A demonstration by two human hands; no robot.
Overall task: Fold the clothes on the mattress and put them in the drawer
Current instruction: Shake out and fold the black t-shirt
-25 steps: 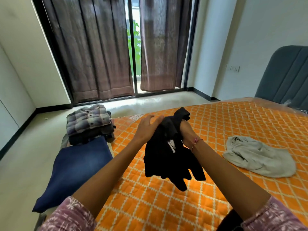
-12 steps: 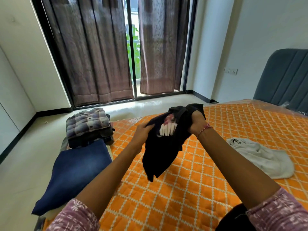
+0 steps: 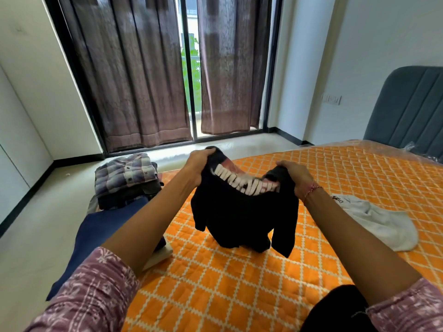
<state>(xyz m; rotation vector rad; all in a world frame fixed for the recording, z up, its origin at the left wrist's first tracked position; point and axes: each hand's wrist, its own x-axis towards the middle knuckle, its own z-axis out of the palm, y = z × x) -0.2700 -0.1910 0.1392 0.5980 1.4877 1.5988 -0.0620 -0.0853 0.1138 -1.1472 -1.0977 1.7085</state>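
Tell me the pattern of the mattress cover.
Orange mattress cover with a white diamond grid, head view.

Setting: you are in a home bedroom. Evidence: an orange quilted mattress (image 3: 239,283) with a white diamond pattern fills the foreground, part of it under clear plastic wrap at the far edge. A grey-blue padded headboard (image 3: 412,109) stands at its right end. Brown curtains (image 3: 134,75) hang over a floor-to-ceiling sliding glass door (image 3: 190,68), greenery visible through the gap. Walls are plain white, with a switch plate (image 3: 331,99) near the headboard. A stack of folded clothes (image 3: 127,178) sits at the mattress's left edge.
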